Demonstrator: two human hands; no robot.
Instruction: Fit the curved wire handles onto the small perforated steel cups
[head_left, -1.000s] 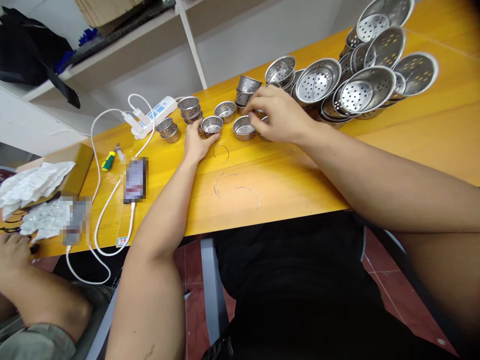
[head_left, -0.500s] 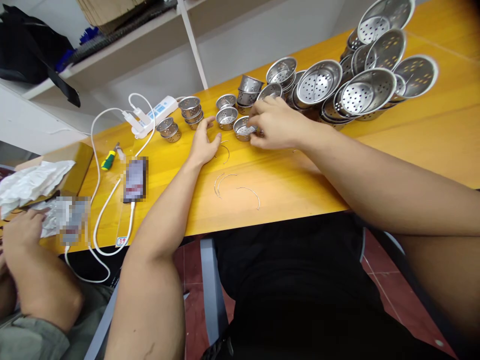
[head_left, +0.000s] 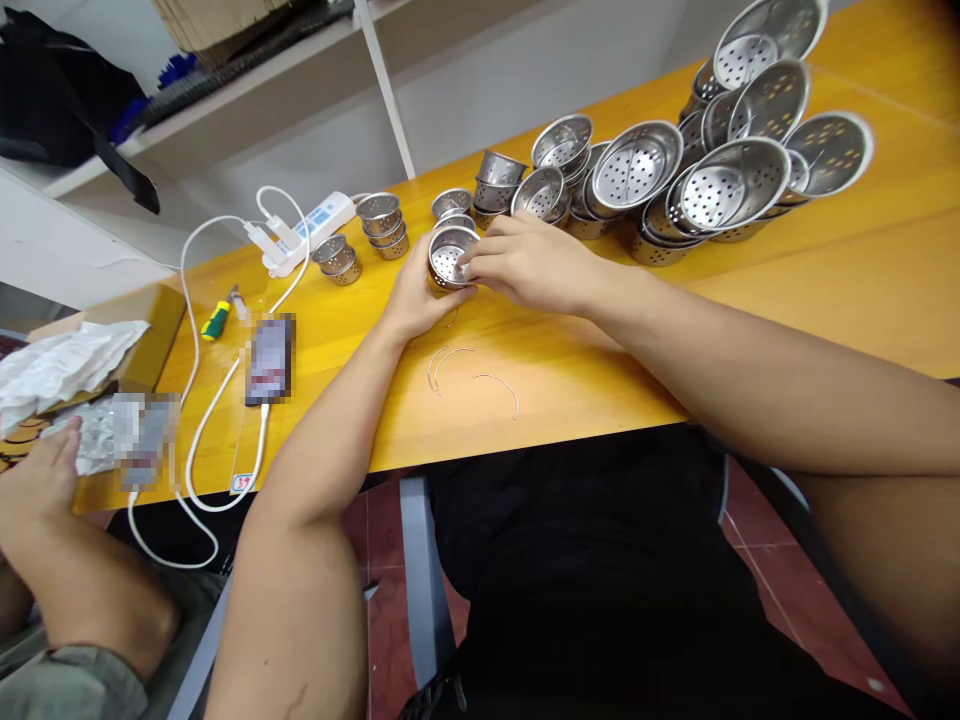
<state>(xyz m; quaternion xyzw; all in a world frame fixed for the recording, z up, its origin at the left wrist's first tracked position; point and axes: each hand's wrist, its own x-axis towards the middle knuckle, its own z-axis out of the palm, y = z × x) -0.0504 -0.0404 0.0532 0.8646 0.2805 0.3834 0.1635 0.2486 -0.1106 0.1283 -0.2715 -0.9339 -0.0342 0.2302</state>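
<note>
A small perforated metal cup (head_left: pixel 451 258) is held just above the yellow table between both hands. My left hand (head_left: pixel 417 296) wraps round its left side and underside, the thumb along the front. The fingers of my right hand (head_left: pixel 525 258) pinch its right rim, the tips partly inside. Behind it stand more small cups (head_left: pixel 451 202), partly covered by the held one. Several thin curved wires (head_left: pixel 496 382) lie on the table in front of my hands.
Stacked perforated metal strainers (head_left: pixel 735 190) crowd the back right. Small cup stacks (head_left: pixel 382 222) stand near a white power strip (head_left: pixel 311 235). A green-handled tool (head_left: pixel 217 318), a phone (head_left: pixel 270 360) and white cables lie left. Another person's hand (head_left: pixel 41 480) rests by a plastic bag.
My right hand has moved left, bringing the cup from the table into my left hand, which has closed round it. The other person's hand has shifted and turned at the left.
</note>
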